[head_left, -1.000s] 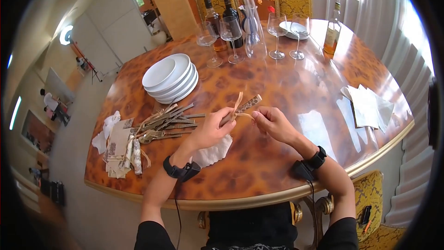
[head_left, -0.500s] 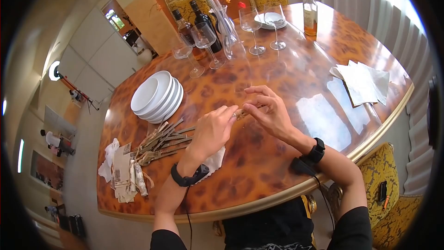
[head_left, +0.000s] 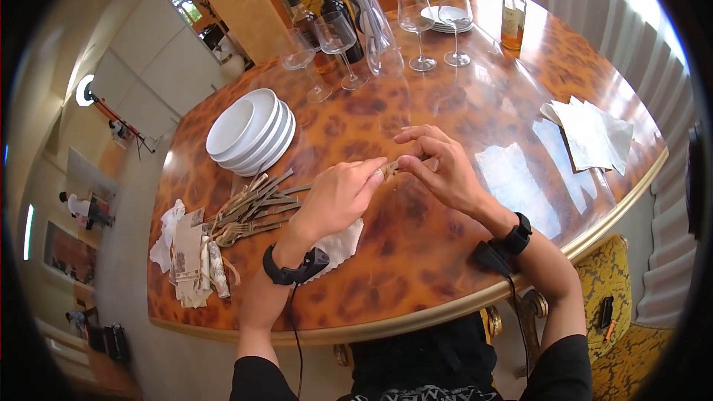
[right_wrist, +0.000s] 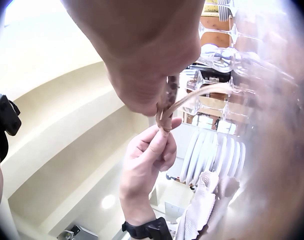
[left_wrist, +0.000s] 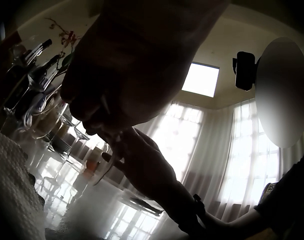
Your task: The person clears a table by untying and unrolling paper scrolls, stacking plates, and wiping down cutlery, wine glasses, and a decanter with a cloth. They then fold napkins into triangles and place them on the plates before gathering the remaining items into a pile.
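Note:
Above the table's middle, my left hand grips a thin patterned roll with a pale ribbon tied around it. My right hand faces it from the right, thumb and forefinger pinching the ribbon near the roll; its other fingers are bent loosely. In the right wrist view the left hand pinches the roll's lower end, and a ribbon end sticks out to the side. The head view shows the roll mostly hidden by the fingers. Under the left forearm lies a white textured napkin.
Left of the hands are a heap of dull forks and strips, paper pieces with rolls, and stacked white plates. Glasses, bottles and a vase stand at the back; white napkins lie right.
The head view has shifted and tilted. The roll, plainly visible between the hands a second ago, is now mostly covered by fingers; my right hand has turned and its fingers have spread.

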Demonstrator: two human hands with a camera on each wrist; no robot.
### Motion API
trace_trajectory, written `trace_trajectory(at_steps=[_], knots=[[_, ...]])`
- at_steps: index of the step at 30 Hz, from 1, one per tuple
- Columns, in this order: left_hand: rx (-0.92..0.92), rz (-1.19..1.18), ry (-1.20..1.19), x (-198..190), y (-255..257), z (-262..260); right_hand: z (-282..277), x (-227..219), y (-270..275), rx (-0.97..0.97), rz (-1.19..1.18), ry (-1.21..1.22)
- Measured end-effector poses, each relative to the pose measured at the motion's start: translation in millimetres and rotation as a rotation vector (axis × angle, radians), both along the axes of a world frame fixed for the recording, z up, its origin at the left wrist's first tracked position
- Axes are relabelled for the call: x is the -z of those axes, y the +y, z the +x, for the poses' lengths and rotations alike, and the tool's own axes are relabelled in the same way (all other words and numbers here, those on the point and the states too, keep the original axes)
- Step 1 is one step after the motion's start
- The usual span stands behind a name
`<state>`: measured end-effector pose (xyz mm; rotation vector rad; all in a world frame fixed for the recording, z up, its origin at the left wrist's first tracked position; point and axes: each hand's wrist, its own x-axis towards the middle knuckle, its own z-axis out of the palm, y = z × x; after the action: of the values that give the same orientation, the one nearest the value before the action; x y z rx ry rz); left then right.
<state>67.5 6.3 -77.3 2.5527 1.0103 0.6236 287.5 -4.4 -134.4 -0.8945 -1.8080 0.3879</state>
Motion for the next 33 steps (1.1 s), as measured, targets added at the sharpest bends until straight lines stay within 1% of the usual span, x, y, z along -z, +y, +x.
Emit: trace_trajectory(at_steps=[1,3,4,6,7,8,9,10,12,13,14,16,17,18,19,20,22,23,24,26,27,28,30,31,32,33], knots=[[0.000,-0.041,0.010,-3,0,0,0,-1,0,-0.003,0.002,-0.004],[-0.002,-0.074,0.008,-7,-1,-3,0,-8,1,-0.061,-0.162,0.161],[0.014,-0.059,-0.021,-7,-1,-4,-1,-11,-1,-0.062,-0.152,0.151],[0.024,-0.028,-0.058,-12,1,-9,-8,-17,-4,-0.211,-0.093,0.185],[0.019,-0.075,-0.042,-16,1,-12,-10,-19,-3,-0.219,-0.083,0.178],[0.014,-0.124,-0.024,-19,1,-16,-10,-20,-3,-0.182,-0.129,0.090],[0.006,-0.116,-0.029,-25,-1,-19,-13,-25,-3,-0.143,-0.175,0.003],[-0.029,-0.119,-0.006,-33,-5,-21,-17,-31,-3,-0.151,-0.168,-0.003],[-0.068,-0.115,0.013,-44,-10,-28,-23,-48,0,-0.112,-0.078,0.058],[-0.069,-0.093,-0.033,-48,-10,-33,-23,-52,8,-0.046,-0.098,0.069],[-0.069,-0.071,-0.079,-53,-11,-38,-24,-63,14,-0.051,-0.088,0.065],[-0.097,-0.084,-0.089,-63,-10,-51,-25,-88,27,-0.018,-0.042,0.280],[-0.058,-0.071,-0.195,-64,-7,-58,-27,-97,35,-0.025,-0.032,0.278],[-0.017,-0.056,-0.301,-67,-5,-64,-30,-108,43,-0.075,-0.002,0.331],[-0.015,-0.115,-0.329,-71,-7,-69,-34,-116,46,-0.126,0.028,0.384],[-0.019,-0.102,-0.330,-74,-7,-73,-44,-121,46,-0.134,0.038,0.383],[0.088,-0.336,-0.699,-76,-5,-79,-69,-137,38,-0.150,-0.085,0.778],[0.058,-0.350,-0.831,-77,-4,-78,-75,-131,46,-0.202,-0.137,0.793],[0.055,-0.336,-0.835,-79,-5,-75,-83,-129,45,-0.215,-0.130,0.787],[0.037,-0.282,-1.069,-81,-7,-71,-107,-124,35,-0.267,-0.291,0.712],[0.000,-0.259,-1.072,-80,-6,-72,-116,-126,27,-0.322,-0.263,0.699],[-0.001,-0.252,-1.073,-81,-8,-72,-122,-128,21,-0.327,-0.260,0.697],[-0.025,-0.295,-1.030,-83,-16,-69,-131,-131,10,-0.163,0.107,0.324],[-0.028,-0.276,-1.011,-83,-20,-67,-135,-135,8,-0.149,0.179,0.325],[-0.026,-0.280,-1.014,-84,-23,-65,-134,-138,6,-0.146,0.177,0.321],[-0.013,-0.244,-0.991,-84,-26,-63,-133,-141,3,-0.148,0.117,0.287]])
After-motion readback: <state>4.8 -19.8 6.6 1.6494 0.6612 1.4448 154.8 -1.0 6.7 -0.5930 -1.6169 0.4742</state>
